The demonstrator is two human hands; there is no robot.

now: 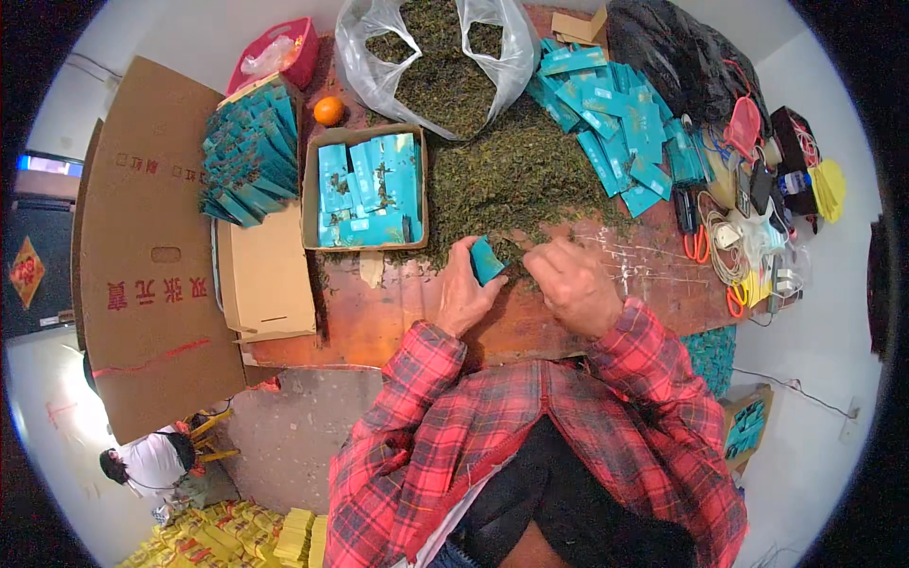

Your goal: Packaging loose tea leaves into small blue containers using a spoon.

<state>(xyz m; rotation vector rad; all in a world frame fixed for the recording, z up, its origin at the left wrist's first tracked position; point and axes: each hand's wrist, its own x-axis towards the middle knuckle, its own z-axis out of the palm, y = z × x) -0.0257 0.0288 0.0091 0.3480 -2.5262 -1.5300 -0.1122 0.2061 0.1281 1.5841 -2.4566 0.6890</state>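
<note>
My left hand [467, 291] holds a small teal packet [487, 260] near the front of the heap of dried leaves [525, 167]. Just right of it is my right hand [574, 284], fingers bent together at the heap's front edge; whether anything is between its fingertips cannot be told. Behind the heap a clear plastic bag [355, 74] of the same leaves stands with its top spread. Teal packets with leaf bits on them lie in a cardboard box [425, 213] to the left. Many more teal packets [618, 121] are piled at the back right.
Upright teal packets [252, 153] fill a carton at the left, beside a large cardboard flap [160, 248]. An orange fruit [329, 111] and a pink basket [305, 57] stand behind. Orange-handled scissors [698, 245] and cables [728, 263] crowd the right. Another person [153, 461] is at lower left.
</note>
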